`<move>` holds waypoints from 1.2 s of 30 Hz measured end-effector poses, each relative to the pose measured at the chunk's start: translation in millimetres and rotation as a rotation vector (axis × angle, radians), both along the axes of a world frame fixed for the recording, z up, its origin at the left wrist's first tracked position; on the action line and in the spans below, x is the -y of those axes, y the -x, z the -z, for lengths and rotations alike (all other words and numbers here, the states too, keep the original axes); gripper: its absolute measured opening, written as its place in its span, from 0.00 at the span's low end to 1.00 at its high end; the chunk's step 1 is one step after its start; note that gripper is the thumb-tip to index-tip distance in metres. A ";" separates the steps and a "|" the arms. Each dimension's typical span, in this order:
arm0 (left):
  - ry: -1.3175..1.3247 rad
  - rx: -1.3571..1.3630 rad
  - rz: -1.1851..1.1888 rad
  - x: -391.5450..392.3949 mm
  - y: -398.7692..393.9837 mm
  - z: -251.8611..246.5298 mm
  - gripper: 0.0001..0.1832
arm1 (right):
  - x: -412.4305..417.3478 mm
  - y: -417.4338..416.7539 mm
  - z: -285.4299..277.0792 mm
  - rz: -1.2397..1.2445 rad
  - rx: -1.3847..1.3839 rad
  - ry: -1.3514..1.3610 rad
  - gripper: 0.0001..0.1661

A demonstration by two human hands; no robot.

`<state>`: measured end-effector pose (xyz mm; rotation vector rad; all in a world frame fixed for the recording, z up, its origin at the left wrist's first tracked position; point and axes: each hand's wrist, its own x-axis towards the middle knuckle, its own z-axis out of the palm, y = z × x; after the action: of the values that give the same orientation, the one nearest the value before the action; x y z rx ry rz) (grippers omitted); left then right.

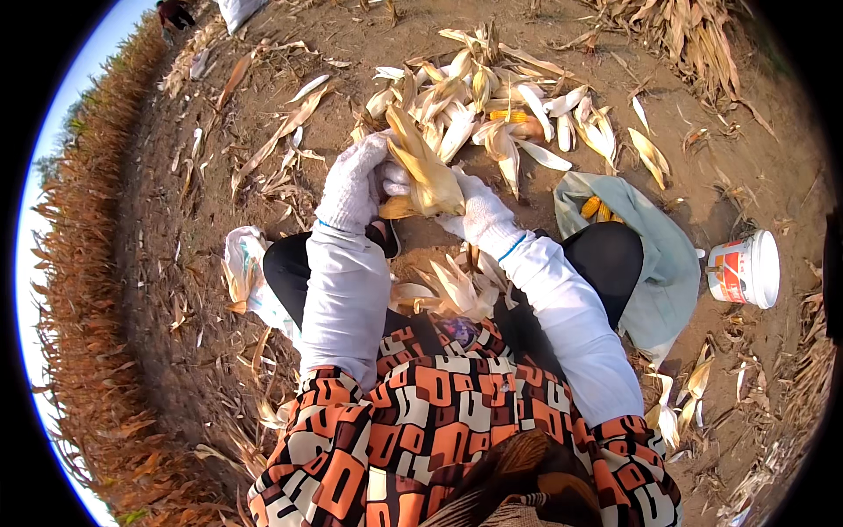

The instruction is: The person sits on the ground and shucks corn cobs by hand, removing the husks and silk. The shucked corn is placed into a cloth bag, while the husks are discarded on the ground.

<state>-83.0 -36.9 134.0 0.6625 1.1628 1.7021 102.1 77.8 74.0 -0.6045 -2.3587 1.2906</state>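
An ear of corn in its dry husk (427,174) is held between my two hands in white knitted gloves. My left hand (361,181) grips its left side, the fingers curled against the husk. The fingers of my right hand (482,207) are closed on its lower right end. Beyond my hands lies a heap of dry corn husks (454,125), with a yellow corn ear (508,116) showing in it. More loose husks (461,290) lie between my legs. At my right knee, a pale green woven sack (665,257) holds several husked yellow ears (591,207).
A white plastic bucket (764,270) lies on its side at the right. Another sack (247,263) with husks is by my left knee. Dry stalks (701,39) are piled at the upper right. Standing corn (92,230) lines the left; a person (174,13) is far off.
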 end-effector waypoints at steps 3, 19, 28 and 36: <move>-0.100 0.252 0.138 8.8 10.0 8.2 0.28 | 1.0 2.2 4.1 -0.070 0.019 -0.091 0.38; -0.060 0.104 -0.173 3.7 -6.0 39.0 0.27 | 16.9 6.0 9.2 0.021 0.255 -0.200 0.40; 0.246 -0.298 -0.185 13.4 -15.7 42.9 0.13 | 17.0 7.2 31.1 -0.106 0.218 0.087 0.41; 0.287 -0.585 -0.270 21.9 -18.6 47.6 0.15 | 7.8 7.1 5.6 -0.391 0.430 0.040 0.43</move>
<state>-64.4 -58.8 86.4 0.8818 1.9405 1.5506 95.0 70.0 68.4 -0.4836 -2.9225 1.4914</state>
